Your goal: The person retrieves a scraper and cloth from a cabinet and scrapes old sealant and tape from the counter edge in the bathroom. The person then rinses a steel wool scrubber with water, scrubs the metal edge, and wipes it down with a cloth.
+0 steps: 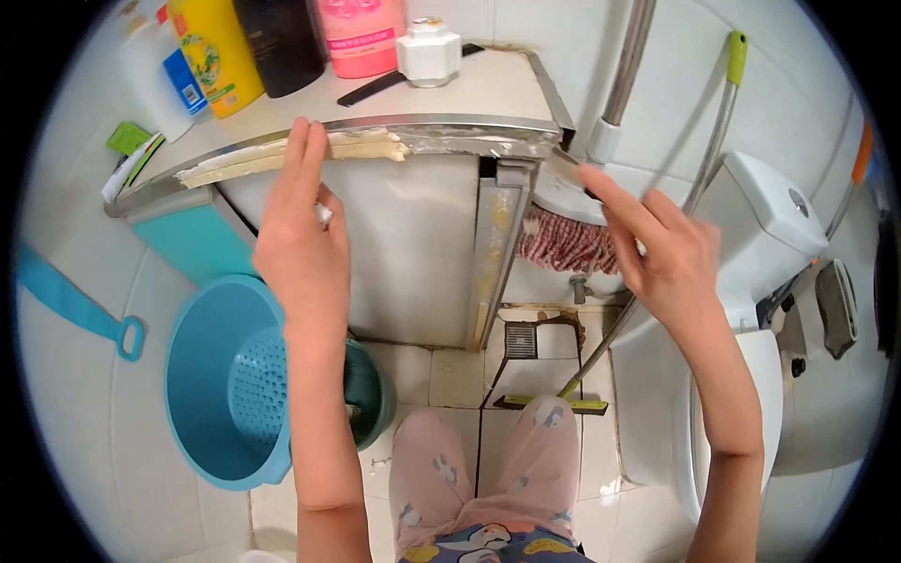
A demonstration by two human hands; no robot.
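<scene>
Along the front edge of the counter (460,141) runs a torn, cream-coloured strip (357,145), with bare, scuffed metal trim to its right. The index and middle fingers of my left hand (300,225) are stretched out against this strip. Its other fingers curl around a small white piece (325,214), mostly hidden. My right hand (662,244) is closed on a flat metal scraper (566,169), whose blade is at the right end of the trim. My grip hides most of its handle.
Bottles (361,38), a white jar (430,52) and a black comb (375,86) are on the counter. A blue basin (188,375) stands at left. A mop (563,242), a green-ended squeegee (587,405) and a toilet (765,206) are at right.
</scene>
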